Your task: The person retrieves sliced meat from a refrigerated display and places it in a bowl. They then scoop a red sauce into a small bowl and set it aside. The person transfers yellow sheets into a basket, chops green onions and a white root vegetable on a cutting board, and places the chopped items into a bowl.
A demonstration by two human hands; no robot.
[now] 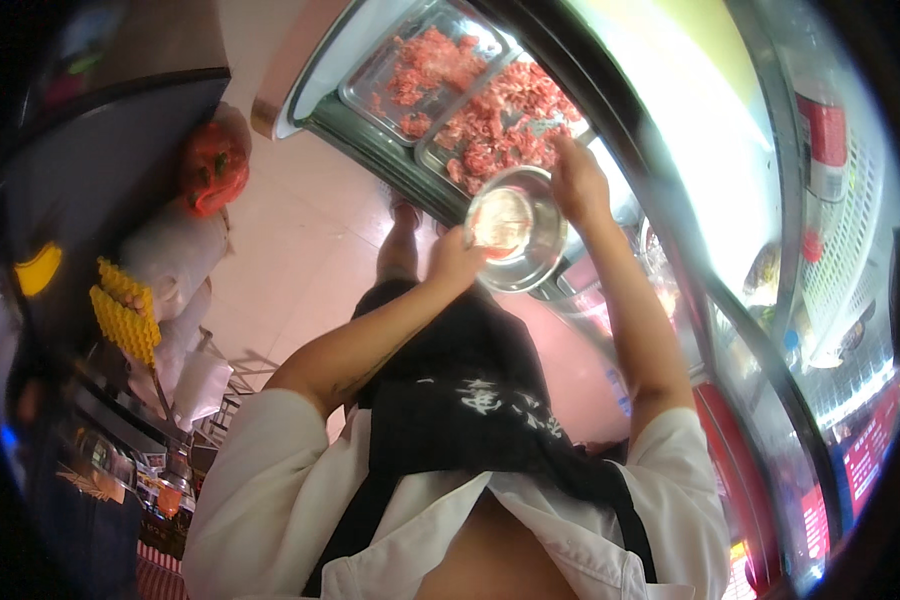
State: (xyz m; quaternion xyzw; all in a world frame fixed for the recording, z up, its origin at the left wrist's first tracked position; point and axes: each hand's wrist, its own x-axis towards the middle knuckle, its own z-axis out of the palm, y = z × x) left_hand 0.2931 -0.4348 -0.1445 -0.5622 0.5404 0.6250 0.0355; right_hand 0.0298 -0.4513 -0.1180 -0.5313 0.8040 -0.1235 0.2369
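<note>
hands [582, 185] forward, bowl [547, 232] in left [455, 258]

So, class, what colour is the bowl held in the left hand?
The bowl is shiny silver, best seen in the head view.

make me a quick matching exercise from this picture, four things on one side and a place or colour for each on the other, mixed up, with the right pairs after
Column one
1. left hand
2. right hand
3. apron
4. shirt

Column two
A. white
B. at the edge of the red meat
C. black with white markings
D. on the left rim of the metal bowl

Right pairs
1-D, 2-B, 3-C, 4-A
</note>
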